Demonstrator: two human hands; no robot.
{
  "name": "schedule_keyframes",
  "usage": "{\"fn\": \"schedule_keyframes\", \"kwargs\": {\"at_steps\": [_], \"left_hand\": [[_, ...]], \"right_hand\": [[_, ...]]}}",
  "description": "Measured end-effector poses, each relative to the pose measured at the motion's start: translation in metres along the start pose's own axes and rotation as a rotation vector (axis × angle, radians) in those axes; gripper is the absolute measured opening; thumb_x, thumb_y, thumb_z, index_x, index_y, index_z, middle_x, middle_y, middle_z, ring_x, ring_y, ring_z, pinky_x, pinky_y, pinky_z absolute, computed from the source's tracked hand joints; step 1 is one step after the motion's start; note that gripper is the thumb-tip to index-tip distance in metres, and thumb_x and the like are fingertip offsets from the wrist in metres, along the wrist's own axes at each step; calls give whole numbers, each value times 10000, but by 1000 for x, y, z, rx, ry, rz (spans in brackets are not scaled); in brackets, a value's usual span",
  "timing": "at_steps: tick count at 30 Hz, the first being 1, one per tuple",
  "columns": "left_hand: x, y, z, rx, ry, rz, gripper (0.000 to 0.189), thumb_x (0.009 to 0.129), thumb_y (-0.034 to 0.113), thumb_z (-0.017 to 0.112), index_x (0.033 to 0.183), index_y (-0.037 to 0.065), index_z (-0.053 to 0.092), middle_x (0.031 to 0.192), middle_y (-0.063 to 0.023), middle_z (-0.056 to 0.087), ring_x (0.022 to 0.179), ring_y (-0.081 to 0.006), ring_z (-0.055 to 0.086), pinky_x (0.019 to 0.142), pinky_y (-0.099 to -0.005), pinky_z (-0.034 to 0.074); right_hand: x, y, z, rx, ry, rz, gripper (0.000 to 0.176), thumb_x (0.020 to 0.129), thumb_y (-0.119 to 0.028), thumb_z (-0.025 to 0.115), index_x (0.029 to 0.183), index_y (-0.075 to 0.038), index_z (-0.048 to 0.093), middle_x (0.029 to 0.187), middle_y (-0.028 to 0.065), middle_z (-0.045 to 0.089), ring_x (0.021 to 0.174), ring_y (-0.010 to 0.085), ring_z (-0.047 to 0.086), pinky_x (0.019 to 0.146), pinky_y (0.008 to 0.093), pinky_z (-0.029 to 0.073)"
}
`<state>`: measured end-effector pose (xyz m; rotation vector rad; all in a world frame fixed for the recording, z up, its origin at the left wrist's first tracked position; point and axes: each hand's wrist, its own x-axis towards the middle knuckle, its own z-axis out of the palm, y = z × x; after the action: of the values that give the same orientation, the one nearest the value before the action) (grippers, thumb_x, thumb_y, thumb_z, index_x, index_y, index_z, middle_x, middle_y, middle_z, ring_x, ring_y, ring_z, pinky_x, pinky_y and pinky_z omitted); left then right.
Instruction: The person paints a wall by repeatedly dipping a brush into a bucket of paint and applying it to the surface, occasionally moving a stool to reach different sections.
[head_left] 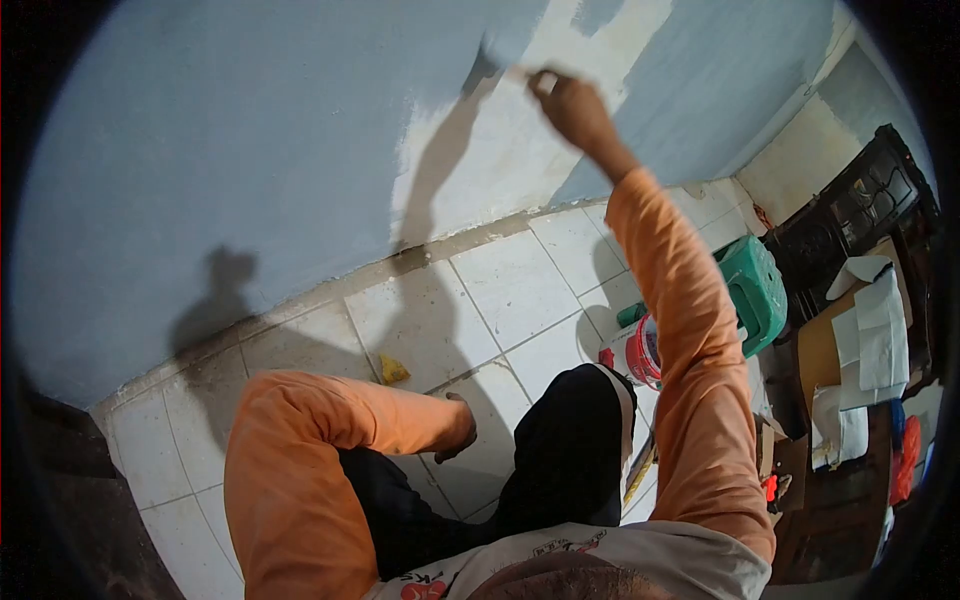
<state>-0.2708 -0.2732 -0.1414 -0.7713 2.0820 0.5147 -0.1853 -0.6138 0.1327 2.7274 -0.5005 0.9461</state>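
Note:
My right hand (572, 108) is raised at the wall, its fingers closed around the handle of a paintbrush (487, 66). The brush is slightly blurred, and its dark bristles are at the wall beside an unpainted strip. Grey-blue paint covers most of the wall (270, 130), while a whitish patch (500, 150) shows below and right of the brush. Low over the tiled floor hangs my left hand (455, 428), loose, with nothing seen in it. A small yellow piece (393, 369) lies on the tiles near that forearm.
Beside my right knee stands a paint bucket (640, 352) with a red rim, partly behind my arm. Past it is a green plastic stool (756, 290). Dark carved furniture (850, 205) and white papers (880, 335) fill the right side. Dark furniture (75, 490) stands at lower left.

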Motion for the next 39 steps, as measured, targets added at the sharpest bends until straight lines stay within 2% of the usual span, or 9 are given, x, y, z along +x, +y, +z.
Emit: {"fn": "schedule_keyframes", "kwargs": {"at_steps": [5,6,10,14,15,19,28,36,39], "left_hand": [[-3,1,4,-52,2,14,492,850,510,803,1237,208,781,1172,-12,766,1092,-251,716,863,-525,551],[0,1,6,-86,-10,26,495,855,504,800,1240,194,779,1170,-19,766,1092,-252,716,865,-529,549],[-8,-4,-1,-50,-11,9,499,853,502,800,1231,177,781,1164,-23,766,1088,-256,716,882,-522,542],[6,-9,-1,-49,0,4,496,837,507,806,1209,179,788,1145,-28,766,1073,-266,715,891,-547,522],[9,-10,-2,-46,-7,12,493,834,508,806,1201,179,791,1132,-31,767,1068,-267,715,891,-558,516],[14,-10,6,-49,31,40,477,837,501,800,1185,175,798,1093,-39,772,1047,-261,717,881,-578,511],[4,-10,2,-85,-59,68,481,852,502,786,1195,165,791,1101,-39,769,1019,-274,721,828,-525,539],[8,-9,5,-67,-1,45,483,845,508,794,1199,180,791,1117,-14,769,1054,-261,718,820,-524,546],[8,-9,6,-62,-23,48,478,843,512,793,1186,179,795,1114,-10,772,1046,-260,720,820,-516,549]], "right_hand": [[13,22,-45,180,-194,73,265,923,-370,755,1097,-175,797,1060,113,787,972,338,746,911,435,566],[42,54,-64,76,-44,-146,254,923,-96,636,1136,-93,775,977,102,792,816,187,712,755,362,555],[115,51,-175,220,130,235,272,965,-275,747,1097,-41,788,663,34,633,574,127,517,526,351,432],[101,56,-149,163,539,55,293,963,-283,751,1118,-37,786,650,31,608,578,124,507,522,370,430],[104,118,-102,-211,525,-161,259,996,-321,613,1127,-126,722,874,174,734,801,378,717,680,495,556],[-9,18,-25,86,-42,175,310,1001,-368,604,1161,-149,753,995,229,753,964,487,701,901,532,556],[114,103,-135,166,175,2,312,967,-298,748,1130,-34,779,674,84,653,570,156,525,543,384,455],[74,83,-66,158,538,65,263,974,-273,731,1077,-34,769,780,226,701,641,275,622,637,417,526],[-3,39,-13,134,178,109,278,975,-342,682,1089,-98,753,907,216,735,830,400,707,767,465,547]]}}
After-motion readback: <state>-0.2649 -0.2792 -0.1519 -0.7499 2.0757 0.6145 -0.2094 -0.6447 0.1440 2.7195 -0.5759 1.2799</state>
